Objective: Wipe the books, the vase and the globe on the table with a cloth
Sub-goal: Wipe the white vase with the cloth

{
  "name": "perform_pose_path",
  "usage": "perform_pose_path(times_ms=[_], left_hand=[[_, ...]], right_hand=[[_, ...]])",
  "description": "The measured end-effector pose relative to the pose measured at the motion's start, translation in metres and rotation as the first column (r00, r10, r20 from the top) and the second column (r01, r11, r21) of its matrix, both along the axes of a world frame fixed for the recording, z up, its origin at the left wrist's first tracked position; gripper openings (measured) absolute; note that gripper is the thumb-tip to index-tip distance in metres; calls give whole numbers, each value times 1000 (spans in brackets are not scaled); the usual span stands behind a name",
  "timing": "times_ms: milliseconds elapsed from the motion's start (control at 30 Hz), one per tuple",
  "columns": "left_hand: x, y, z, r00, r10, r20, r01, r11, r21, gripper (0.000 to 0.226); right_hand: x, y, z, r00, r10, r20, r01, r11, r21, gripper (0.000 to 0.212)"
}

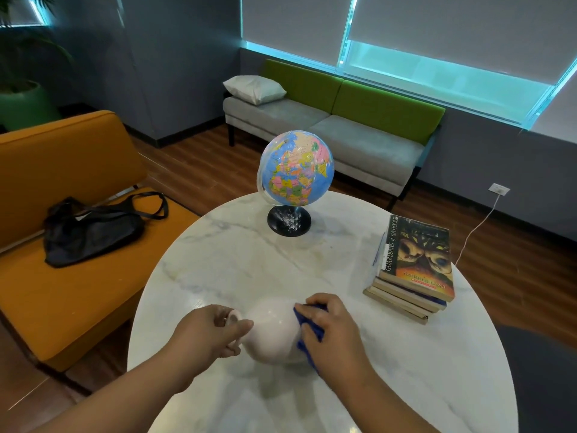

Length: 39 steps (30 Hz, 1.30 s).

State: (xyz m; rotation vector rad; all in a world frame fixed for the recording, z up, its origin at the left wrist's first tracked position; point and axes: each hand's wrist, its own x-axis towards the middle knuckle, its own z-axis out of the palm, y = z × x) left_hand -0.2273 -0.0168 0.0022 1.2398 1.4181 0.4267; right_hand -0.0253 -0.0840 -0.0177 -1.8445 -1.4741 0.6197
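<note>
A white round-bellied vase (271,332) is tilted to the left above the near part of the round marble table (237,264). My left hand (212,331) grips its narrow neck. My right hand (327,323) presses a blue cloth (307,334) against the vase's right side. A colourful globe (296,168) on a black base stands at the table's far side. A stack of several books (412,270) lies at the right edge, apart from both hands.
An orange sofa (71,276) with a black bag (90,232) stands to the left of the table. A grey and green bench (327,120) with a white pillow sits under the window. A white cable (477,232) runs to a wall socket.
</note>
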Motion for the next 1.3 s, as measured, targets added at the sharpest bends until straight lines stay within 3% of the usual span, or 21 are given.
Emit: perform_pose_path(times_ms=[67, 133, 300, 367, 567, 767, 833, 1000, 1200, 1300], left_hand=[[0, -1, -2, 999, 40, -13, -40, 999, 1, 20], [0, -2, -3, 997, 78, -5, -78, 997, -2, 17], [-3, -10, -9, 994, 108, -12, -108, 994, 31, 18], [-1, -14, -9, 994, 108, -28, -106, 992, 68, 20], [8, -18, -11, 995, 102, -23, -100, 992, 81, 24], [3, -19, -17, 996, 77, -38, -74, 994, 77, 24], [4, -20, -20, 995, 56, -79, -48, 994, 98, 26], [5, -20, -23, 990, 31, -138, -10, 988, 155, 31], [12, -18, -21, 990, 5, -141, 25, 977, 210, 30], [16, -14, -18, 986, -2, -167, 41, 972, 231, 30]], right_hand=[[-10, -6, -1, 991, 137, -4, -136, 988, 68, 27], [-10, -9, -4, 986, 165, -21, -163, 983, 90, 25], [14, -9, -17, 965, -195, -174, 207, 977, 53, 24], [13, -12, -18, 951, -235, -200, 244, 969, 24, 24], [-12, -22, -14, 989, 20, -145, -2, 992, 127, 29], [19, -9, -24, 889, -352, -293, 356, 934, -42, 30], [14, -7, -22, 911, -327, -250, 322, 945, -62, 28], [-4, -13, -18, 987, -12, -162, 15, 1000, 18, 33], [25, 9, -20, 927, -319, -199, 316, 948, -49, 19], [3, 11, -16, 974, -201, -103, 206, 978, 33, 20]])
